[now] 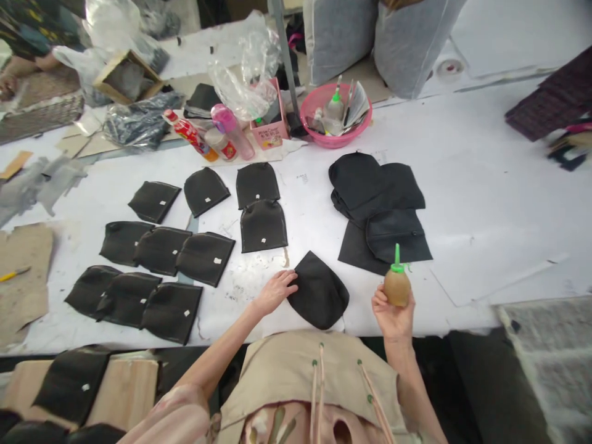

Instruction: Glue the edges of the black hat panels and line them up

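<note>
In my right hand (393, 314) is a small squeeze bottle (396, 290) of brownish liquid with a green nozzle cap, held upright near the table's front edge. My left hand (276, 291) rests flat, its fingertips on the left edge of a black fabric piece (320, 293) lying in front of me. Beyond the bottle lies a loose pile of similar black pieces (377, 191). To the left, several black pieces with small white tags (160, 250) are laid out in overlapping rows.
A pink basin (337, 142) with tools and another green-capped bottle stands at the back, beside a pink box (271, 135) and several bottles (194, 139). A metal post (287, 58) rises there. Brown cardboard (28, 277) with a yellow pen (13, 274) lies far left. Another person's hand (9, 83) shows at upper left.
</note>
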Demonstrator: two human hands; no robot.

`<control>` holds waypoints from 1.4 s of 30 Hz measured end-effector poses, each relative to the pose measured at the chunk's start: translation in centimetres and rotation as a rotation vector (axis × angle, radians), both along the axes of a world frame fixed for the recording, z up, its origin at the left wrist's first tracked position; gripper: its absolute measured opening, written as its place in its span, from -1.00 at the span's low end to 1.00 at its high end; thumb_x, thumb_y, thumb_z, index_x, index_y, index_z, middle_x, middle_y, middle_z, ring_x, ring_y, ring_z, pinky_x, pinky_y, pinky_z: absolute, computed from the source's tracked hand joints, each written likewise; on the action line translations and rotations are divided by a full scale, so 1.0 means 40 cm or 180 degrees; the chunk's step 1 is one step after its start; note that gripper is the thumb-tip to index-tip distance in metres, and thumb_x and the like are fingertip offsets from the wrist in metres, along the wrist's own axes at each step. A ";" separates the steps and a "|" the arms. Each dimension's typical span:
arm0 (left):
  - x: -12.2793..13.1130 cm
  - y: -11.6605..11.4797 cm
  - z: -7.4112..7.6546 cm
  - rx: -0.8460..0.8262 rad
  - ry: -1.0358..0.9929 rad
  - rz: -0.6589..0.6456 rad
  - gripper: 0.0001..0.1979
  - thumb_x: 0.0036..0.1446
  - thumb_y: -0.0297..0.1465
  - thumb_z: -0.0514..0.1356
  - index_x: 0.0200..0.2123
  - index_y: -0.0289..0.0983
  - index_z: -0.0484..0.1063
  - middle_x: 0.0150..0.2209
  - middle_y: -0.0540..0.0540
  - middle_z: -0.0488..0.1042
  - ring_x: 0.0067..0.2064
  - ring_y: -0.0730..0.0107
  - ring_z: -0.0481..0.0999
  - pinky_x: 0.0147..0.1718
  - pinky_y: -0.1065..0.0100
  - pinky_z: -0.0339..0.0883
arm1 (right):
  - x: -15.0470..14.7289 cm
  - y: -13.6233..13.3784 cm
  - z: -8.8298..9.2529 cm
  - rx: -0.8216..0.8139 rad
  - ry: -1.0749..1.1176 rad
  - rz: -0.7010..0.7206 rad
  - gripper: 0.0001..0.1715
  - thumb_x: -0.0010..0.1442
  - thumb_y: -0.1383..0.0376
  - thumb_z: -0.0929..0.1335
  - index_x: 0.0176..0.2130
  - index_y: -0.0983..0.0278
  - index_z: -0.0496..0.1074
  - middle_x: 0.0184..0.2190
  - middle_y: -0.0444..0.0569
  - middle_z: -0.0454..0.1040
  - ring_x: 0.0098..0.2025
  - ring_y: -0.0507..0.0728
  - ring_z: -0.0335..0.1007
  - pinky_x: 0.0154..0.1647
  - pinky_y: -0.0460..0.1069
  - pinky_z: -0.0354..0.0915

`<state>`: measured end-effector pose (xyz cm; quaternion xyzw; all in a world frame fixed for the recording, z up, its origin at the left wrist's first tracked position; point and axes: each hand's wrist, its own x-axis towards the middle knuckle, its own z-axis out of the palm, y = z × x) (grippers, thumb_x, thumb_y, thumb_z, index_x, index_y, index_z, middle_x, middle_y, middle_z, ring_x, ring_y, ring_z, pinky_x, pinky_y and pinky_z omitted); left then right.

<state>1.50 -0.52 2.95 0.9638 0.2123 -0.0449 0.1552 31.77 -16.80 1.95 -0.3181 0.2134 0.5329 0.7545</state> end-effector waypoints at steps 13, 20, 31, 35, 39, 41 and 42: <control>0.218 -0.165 -0.014 -0.0482 -0.0029 0.0513 -0.39 0.02 -0.08 0.29 0.05 -0.32 0.34 -0.01 -0.26 0.36 0.06 0.04 0.32 -0.01 0.11 0.26 | -0.139 -0.038 -0.026 -0.0049 -0.0043 0.0501 -0.57 0.03 0.06 0.43 -0.18 0.25 0.35 -0.38 -0.08 0.44 -0.49 -0.04 0.23 -0.52 -0.15 0.21; 0.280 -0.228 -0.048 0.0208 0.0271 0.0226 -0.67 0.06 -0.24 0.31 -0.14 -0.27 0.41 -0.07 -0.25 0.34 0.12 -0.03 0.22 0.03 0.06 0.12 | -0.143 -0.074 -0.034 -0.0212 0.0035 0.0440 -0.52 -0.05 0.08 0.47 -0.19 0.28 0.38 -0.39 -0.04 0.44 -0.49 -0.01 0.20 -0.55 -0.11 0.21; 0.248 -0.234 -0.086 0.0220 0.0194 -0.0253 -0.82 0.26 -0.52 0.01 -0.26 -0.33 0.41 -0.26 -0.24 0.42 -0.09 0.12 0.33 -0.12 0.14 0.21 | -0.149 -0.108 -0.037 -0.0096 -0.0017 0.0347 -0.56 -0.01 0.08 0.44 -0.18 0.26 0.39 -0.38 -0.06 0.42 -0.48 0.00 0.18 -0.55 -0.11 0.19; 0.257 -0.228 -0.077 0.0071 0.0187 -0.0406 -0.82 0.22 -0.57 0.01 -0.26 -0.34 0.41 -0.27 -0.26 0.44 -0.15 0.12 0.38 -0.15 0.14 0.25 | -0.152 -0.121 -0.031 -0.0018 -0.0010 0.0310 -0.56 0.00 0.09 0.44 -0.16 0.27 0.39 -0.37 -0.06 0.44 -0.48 0.00 0.19 -0.55 -0.11 0.19; 0.243 -0.216 -0.017 -0.0456 0.0005 -0.0350 -0.88 0.13 -0.58 0.05 -0.34 -0.33 0.37 -0.31 -0.18 0.42 -0.26 0.26 0.41 -0.29 0.30 0.28 | -0.151 -0.137 -0.022 0.0070 -0.0032 0.0238 -0.56 0.00 0.09 0.44 -0.17 0.27 0.40 -0.38 -0.07 0.43 -0.49 -0.01 0.20 -0.56 -0.11 0.20; 0.241 -0.201 0.037 -0.0922 -0.0211 -0.0431 -0.89 0.07 -0.58 0.08 -0.40 -0.29 0.33 -0.35 -0.09 0.40 -0.32 0.36 0.39 -0.36 0.38 0.24 | -0.143 -0.145 -0.013 0.0097 -0.0134 0.0193 -0.56 0.00 0.06 0.43 -0.20 0.29 0.40 -0.41 -0.07 0.41 -0.50 -0.01 0.19 -0.56 -0.11 0.21; 0.246 -0.185 0.070 -0.1138 -0.0305 -0.0523 -0.89 0.05 -0.58 0.10 -0.42 -0.27 0.30 -0.37 -0.05 0.38 -0.35 0.40 0.36 -0.38 0.40 0.22 | -0.137 -0.150 -0.008 0.0107 -0.0179 0.0160 -0.56 0.00 0.06 0.43 -0.21 0.30 0.40 -0.42 -0.07 0.40 -0.50 -0.02 0.19 -0.56 -0.11 0.21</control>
